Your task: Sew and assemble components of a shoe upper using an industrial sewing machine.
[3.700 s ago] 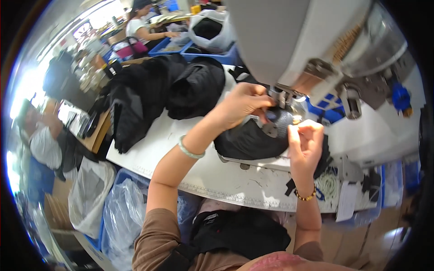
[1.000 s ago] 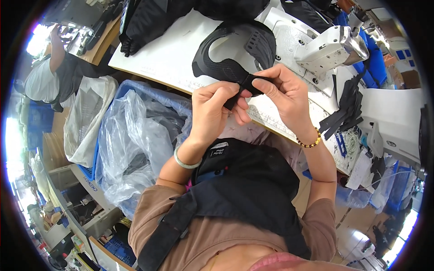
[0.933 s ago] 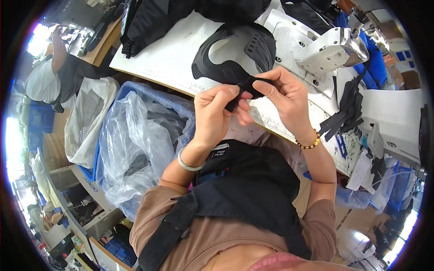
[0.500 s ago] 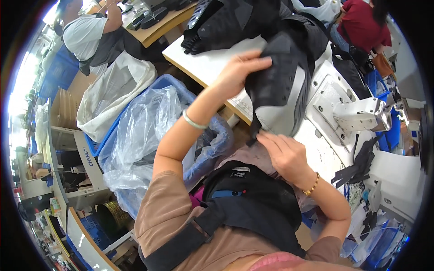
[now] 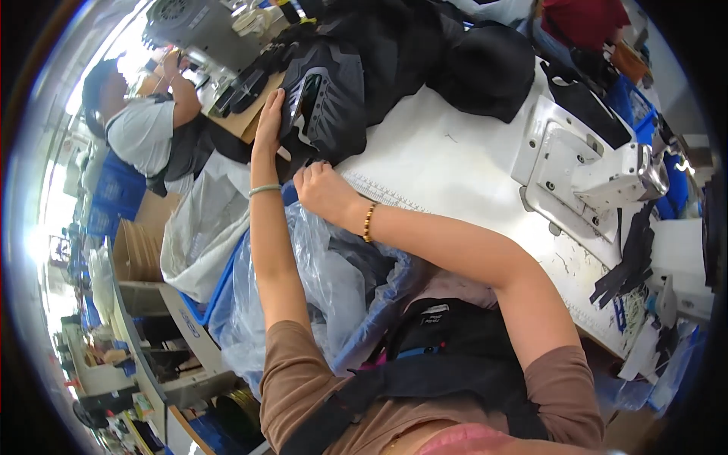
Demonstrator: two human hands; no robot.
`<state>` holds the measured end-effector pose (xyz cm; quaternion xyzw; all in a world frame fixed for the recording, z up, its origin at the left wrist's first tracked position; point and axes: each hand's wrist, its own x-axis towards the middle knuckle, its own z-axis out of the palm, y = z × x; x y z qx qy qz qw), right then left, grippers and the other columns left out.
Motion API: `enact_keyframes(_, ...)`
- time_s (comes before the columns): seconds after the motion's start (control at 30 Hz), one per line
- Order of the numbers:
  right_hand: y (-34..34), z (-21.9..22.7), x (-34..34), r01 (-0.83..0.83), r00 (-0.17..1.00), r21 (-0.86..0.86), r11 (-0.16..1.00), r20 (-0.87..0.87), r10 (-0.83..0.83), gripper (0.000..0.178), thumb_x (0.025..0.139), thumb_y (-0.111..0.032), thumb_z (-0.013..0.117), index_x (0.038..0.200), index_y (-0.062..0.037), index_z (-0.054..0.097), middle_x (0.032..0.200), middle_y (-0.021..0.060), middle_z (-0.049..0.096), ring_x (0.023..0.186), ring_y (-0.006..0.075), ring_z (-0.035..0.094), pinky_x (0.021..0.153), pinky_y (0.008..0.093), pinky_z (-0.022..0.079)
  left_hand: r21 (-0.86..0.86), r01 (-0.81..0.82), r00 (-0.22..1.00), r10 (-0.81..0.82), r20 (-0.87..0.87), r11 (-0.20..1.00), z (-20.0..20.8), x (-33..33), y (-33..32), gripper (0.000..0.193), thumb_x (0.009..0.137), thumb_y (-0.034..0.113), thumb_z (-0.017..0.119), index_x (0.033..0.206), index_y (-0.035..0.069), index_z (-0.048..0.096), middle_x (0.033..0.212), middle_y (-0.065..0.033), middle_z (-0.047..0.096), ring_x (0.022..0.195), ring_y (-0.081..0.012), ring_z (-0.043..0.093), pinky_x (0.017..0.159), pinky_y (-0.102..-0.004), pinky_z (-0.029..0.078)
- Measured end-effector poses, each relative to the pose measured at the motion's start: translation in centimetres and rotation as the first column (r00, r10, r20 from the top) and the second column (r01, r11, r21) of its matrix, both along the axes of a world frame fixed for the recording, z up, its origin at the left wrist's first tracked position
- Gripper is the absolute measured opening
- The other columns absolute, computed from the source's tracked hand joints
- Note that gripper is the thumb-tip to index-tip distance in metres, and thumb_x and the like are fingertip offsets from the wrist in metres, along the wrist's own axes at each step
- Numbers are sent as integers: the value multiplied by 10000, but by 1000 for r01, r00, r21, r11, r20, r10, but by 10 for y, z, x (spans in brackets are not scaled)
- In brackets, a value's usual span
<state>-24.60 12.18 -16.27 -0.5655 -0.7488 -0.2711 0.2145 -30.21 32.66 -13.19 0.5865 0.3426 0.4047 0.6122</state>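
Observation:
A black shoe upper [image 5: 337, 102] with eyelets and a pale-edged opening lies at the left end of the white table. My left hand [image 5: 268, 129] rests along its left edge, fingers stretched out and thumb low near the corner. Just below the upper, my right hand [image 5: 324, 191] has its fingers curled together at a small dark end of it. What exactly those fingertips pinch is partly hidden. More black uppers [image 5: 402, 57] are heaped behind it, with a rounded black piece [image 5: 489, 72] at the heap's right.
A white machine arm [image 5: 599, 182] stands on the right of the white table [image 5: 447, 159], black strips [image 5: 629, 254] beside it. Below my arms, clear plastic [image 5: 311, 265] lines a blue bin, with a white sack [image 5: 201, 250] to its left. Another person [image 5: 148, 125] sits at the far left.
Both my hands have moved left, and the upper they held over the table's middle is now at the heap's left end. The view has shifted too.

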Motion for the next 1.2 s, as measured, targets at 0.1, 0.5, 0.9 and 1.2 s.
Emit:
enact_keyframes(0.1, 16, 6, 13, 194, 979, -118, 974, 82, -185, 217, 768, -122, 526, 873, 17, 654, 904, 189, 617, 891, 296, 573, 790, 361, 473, 223, -23, 993, 49, -111, 975, 9, 39, 14, 284, 945, 344, 476, 1061, 101, 568, 898, 4, 575, 806, -89, 513, 729, -218, 405)
enact_keyframes(0.5, -175, 26, 164, -168, 955, -263, 950, -281, 91, 297, 750, -69, 513, 1025, 32, 560, 1030, 144, 552, 972, 274, 536, 879, 351, 414, 990, 99, 986, 127, -111, 100, 88, 161, -157, 103, 788, 108, 640, 872, 56, 667, 927, -86, 617, 922, -263, 569, 795, -349, 460)
enact_keyframes(0.9, -271, 39, 208, 26, 939, -153, 988, -336, -77, 218, 718, 40, 551, 923, -17, 596, 973, 119, 529, 894, 257, 529, 820, 363, 417, 863, 334, 768, 421, -483, 380, 68, 304, -203, 402, 651, 222, 792, 866, -50, 590, 1039, -202, 480, 930, -357, 550, 784, -364, 492)
enact_keyframes(1.2, -276, 47, 210, 9, 808, -83, 996, -586, -57, 247, 735, 72, 565, 953, -31, 616, 1000, 132, 545, 890, 252, 551, 793, 341, 447, 717, -68, 991, 132, -34, 693, 73, 270, -190, 214, 716, 96, 702, 711, -14, 519, 653, -97, 510, 590, -231, 484, 591, -334, 417)
